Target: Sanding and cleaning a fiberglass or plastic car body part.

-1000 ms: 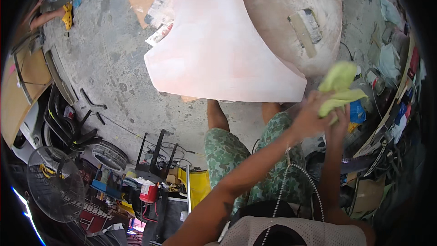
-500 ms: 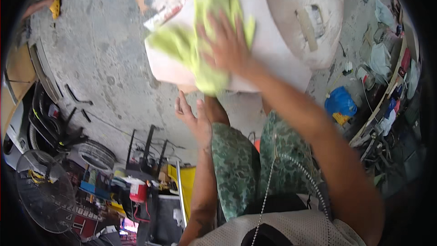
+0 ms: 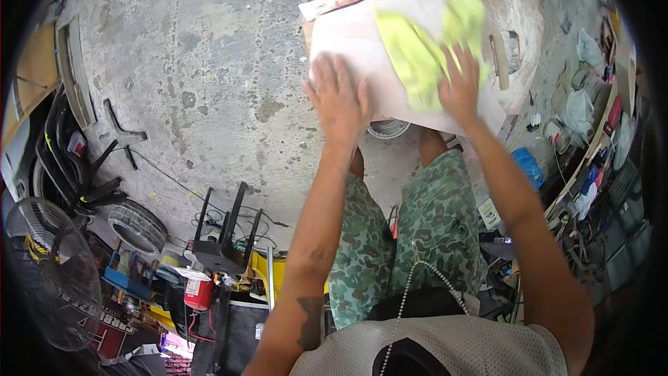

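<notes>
A pale pinkish-white curved panel (image 3: 355, 35) lies in front of me, its near edge above my knees. My left hand (image 3: 338, 97) rests flat on the panel's left edge, fingers stretched out and empty. Toward the right side, my right hand (image 3: 462, 90) holds a bright yellow-green cloth (image 3: 412, 59) against the surface. Its fingers press over the cloth and are a little blurred. One part of the cloth spreads left of that hand, another sticks up beyond it. A round metal can (image 3: 388, 129) shows partly from under the panel's near edge.
Beyond the panel's right side, a sanding block (image 3: 499, 61) lies on a dusty board (image 3: 525, 83). Clutter and a blue plastic bag (image 3: 529, 167) line the right. At lower left are a fan (image 3: 52, 271), a tyre (image 3: 137, 226) and a black metal stand (image 3: 226, 244).
My left hand has come down from the air onto the panel's left edge. My right hand has moved the cloth toward the panel's right side. The view has shifted.
</notes>
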Tool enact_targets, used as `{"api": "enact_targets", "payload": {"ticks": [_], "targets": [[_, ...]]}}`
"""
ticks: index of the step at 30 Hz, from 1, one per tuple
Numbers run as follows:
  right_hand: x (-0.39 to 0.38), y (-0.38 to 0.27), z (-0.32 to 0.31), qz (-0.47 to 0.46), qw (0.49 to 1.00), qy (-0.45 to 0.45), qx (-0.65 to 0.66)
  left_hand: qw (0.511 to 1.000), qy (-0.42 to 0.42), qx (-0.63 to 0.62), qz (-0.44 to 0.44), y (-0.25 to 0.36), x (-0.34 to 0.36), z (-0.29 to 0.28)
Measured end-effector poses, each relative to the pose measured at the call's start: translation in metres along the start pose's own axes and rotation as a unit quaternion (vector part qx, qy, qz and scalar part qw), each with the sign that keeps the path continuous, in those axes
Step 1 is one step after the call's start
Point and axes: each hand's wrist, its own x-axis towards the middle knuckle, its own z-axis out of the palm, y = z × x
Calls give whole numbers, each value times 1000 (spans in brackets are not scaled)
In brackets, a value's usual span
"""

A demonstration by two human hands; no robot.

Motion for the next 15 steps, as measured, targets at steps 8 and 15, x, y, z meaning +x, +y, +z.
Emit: {"api": "enact_targets", "payload": {"ticks": [8, 15], "targets": [[-92, -20, 16, 189, 981, 44, -11, 970, -100, 82, 204, 14, 42, 21], [-96, -22, -2, 199, 979, 52, 15, 973, -158, -100, 137, -52, -25, -56]]}}
